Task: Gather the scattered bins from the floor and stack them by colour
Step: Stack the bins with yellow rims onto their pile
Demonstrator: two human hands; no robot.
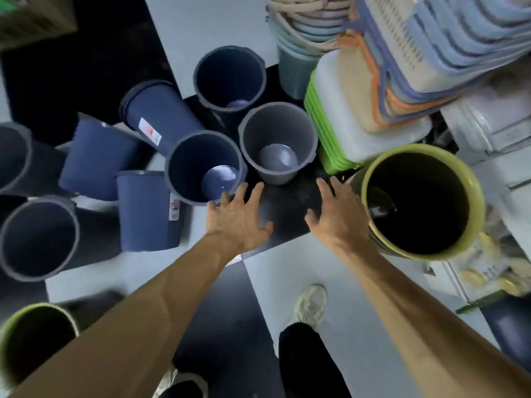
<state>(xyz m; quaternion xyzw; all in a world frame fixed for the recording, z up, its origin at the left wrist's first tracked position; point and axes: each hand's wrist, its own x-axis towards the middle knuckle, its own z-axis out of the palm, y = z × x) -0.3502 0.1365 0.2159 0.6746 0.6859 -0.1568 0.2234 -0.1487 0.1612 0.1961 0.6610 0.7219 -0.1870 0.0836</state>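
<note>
We saw bins all over a floor (201, 30) of pale and black tiles, and we took the upright grey bin (278, 143) as our mark. Just to its left stood an upright blue bin (204, 167), their rims nearly touching; behind the grey one stood a second upright blue bin (229, 79). Farther left of the grey bin three blue bins lay tipped over — one with a label (156, 110), one beside it (96, 160), and one nearer us (146, 211). Beyond those, at the left edge, two dark bins (38, 239) lay on their sides with their mouths toward us. To the right of the grey bin and nearer us stood a green-rimmed bin (422, 205), its inside dark. Another green-rimmed bin (31, 340) lay far down to the left, partly cut off.

Our left hand (240, 216) hung over the floor in front of the grey bin, fingers spread and holding nothing, its fingertips at the near rim of the upright blue bin. Our right hand (337, 214) was also spread and empty, just beside the wall of the green-rimmed bin — whether it touched we could not tell.

Right of the grey bin rose a pile of green trays (316, 110), with stacked baskets (431, 38) above and behind.
</note>
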